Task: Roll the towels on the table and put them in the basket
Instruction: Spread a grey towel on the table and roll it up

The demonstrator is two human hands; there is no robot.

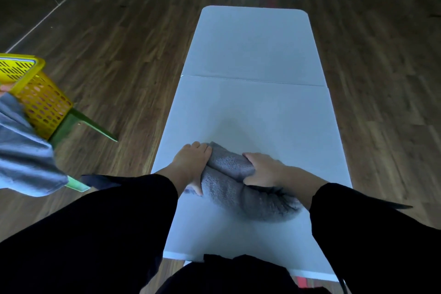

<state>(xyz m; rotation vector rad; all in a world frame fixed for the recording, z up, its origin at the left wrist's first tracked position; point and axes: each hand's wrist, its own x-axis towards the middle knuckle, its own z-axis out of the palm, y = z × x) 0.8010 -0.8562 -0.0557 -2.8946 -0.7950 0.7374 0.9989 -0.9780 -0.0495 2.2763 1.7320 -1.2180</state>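
From the head camera, your left hand (191, 164) and right hand (262, 169) both grip the bunched grey towel (229, 191), which lies towards the table's (253, 50) near edge. The yellow basket (40, 102) stands off the table's left edge, well apart.

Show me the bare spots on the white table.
Bare: the far half of the white folding table, beyond its centre seam, and the strip between that seam and the hands. Crowded: the near end, where the left hand and right hand grip the grey terry towel.
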